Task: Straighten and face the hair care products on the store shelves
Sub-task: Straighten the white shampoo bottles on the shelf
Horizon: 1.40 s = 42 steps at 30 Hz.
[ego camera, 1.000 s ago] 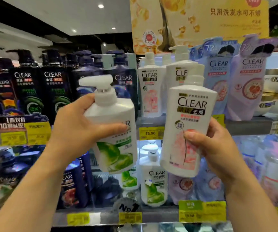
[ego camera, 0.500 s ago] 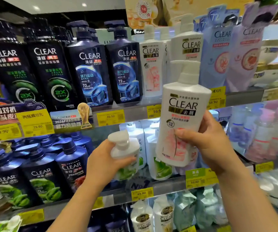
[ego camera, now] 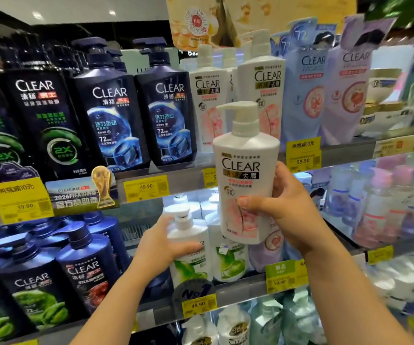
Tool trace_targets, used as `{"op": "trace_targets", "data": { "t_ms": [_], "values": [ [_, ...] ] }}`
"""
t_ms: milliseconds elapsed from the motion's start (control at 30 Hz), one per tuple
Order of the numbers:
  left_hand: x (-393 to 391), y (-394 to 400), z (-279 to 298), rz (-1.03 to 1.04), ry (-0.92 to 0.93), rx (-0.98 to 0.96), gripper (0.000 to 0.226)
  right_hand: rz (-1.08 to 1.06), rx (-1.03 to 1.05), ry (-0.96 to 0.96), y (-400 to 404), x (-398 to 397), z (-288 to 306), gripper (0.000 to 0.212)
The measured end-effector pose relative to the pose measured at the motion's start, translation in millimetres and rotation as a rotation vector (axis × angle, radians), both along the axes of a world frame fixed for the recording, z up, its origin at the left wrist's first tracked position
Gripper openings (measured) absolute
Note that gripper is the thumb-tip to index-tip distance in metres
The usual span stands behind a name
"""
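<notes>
A white CLEAR pump bottle with a pink flower label (ego camera: 244,185) is held upright in the air at the centre of view, in front of the shelves, its label facing the camera and its pump spout pointing toward 9 o'clock. The right hand (ego camera: 284,207) grips it from the 3 o'clock side, thumb across the pink label and fingers wrapped round the back.

At 7 o'clock from it, a white pump bottle with a green label (ego camera: 191,247) stands on the middle shelf (ego camera: 240,286). The left hand (ego camera: 162,245) holds this one round its shoulder, thumb lying across the front below the pump. Just beside it, toward 3 o'clock, stands another green-label white bottle (ego camera: 228,260), partly hidden behind the raised bottle.

On the upper shelf (ego camera: 183,180), at 12 o'clock from the held bottle, two matching pink-label white bottles (ego camera: 209,100) stand upright with labels forward. Toward 9 o'clock from them stand two dark blue CLEAR bottles (ego camera: 116,115), then black bottles with green rings (ego camera: 44,120). Toward 3 o'clock hang pale blue and lilac refill pouches (ego camera: 325,83).

Yellow price tags (ego camera: 146,188) run along the shelf edges. At 8 o'clock, dark blue bottles (ego camera: 86,270) crowd the middle shelf, tilted at several angles. The far right side is blurred.
</notes>
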State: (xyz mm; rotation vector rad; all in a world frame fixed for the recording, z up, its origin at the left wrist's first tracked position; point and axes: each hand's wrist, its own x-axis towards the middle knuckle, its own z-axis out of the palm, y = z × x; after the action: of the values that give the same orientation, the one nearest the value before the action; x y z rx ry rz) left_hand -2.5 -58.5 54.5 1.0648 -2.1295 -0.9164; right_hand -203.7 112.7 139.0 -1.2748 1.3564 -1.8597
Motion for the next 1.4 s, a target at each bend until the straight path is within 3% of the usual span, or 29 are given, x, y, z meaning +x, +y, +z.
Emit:
{"op": "trace_targets", "data": {
  "t_ms": [133,200,267,300,400,467,533,600,767,933,1067,1200,1333,1400],
  "values": [
    [7,12,4,0.02,-0.028,0.042,0.084,-0.003,-0.001,0.022,-1,-13,12,0.062],
    [15,23,11,0.129,-0.121,0.019,0.099,0.02,-0.023,0.026,-2,-21,21,0.065],
    [22,42,28,0.29,-0.242,-0.176,0.084,0.047,-0.054,0.038,-4,-27,33,0.069],
    [24,52,40,0.343,-0.196,-0.311,0.066,0.057,-0.071,0.055,-5,-29,40,0.068],
    [15,78,94,0.294,0.2,-0.565,0.024,0.095,-0.118,0.093,-13,-33,67,0.063],
    [0,84,133,0.175,0.384,-0.566,0.031,0.135,-0.142,0.106,-23,-33,85,0.064],
    [-19,81,168,0.034,0.427,-0.516,0.044,0.163,-0.153,0.13,-33,-30,102,0.068],
    [-37,74,194,-0.102,0.439,-0.459,0.041,0.159,-0.157,0.187,-40,-28,116,0.069],
    [-57,51,212,-0.108,0.567,-0.352,0.043,-0.014,-0.141,0.482,-48,-29,144,0.048],
    [-72,40,202,-0.011,0.588,-0.332,0.05,-0.138,-0.099,0.712,-54,-35,156,0.094],
    [-83,44,191,0.106,0.512,-0.478,0.033,-0.186,-0.058,0.829,-63,-40,148,0.099],
    [-90,47,186,0.207,0.372,-0.586,0.033,-0.2,-0.029,0.884,-75,-45,140,0.097],
    [-94,48,186,0.215,0.371,-0.635,0.036,-0.223,-0.051,0.89,-82,-49,133,0.124],
    [-95,51,186,0.2,0.4,-0.643,0.036,-0.241,-0.101,0.931,-83,-49,130,0.123]
  ]
}}
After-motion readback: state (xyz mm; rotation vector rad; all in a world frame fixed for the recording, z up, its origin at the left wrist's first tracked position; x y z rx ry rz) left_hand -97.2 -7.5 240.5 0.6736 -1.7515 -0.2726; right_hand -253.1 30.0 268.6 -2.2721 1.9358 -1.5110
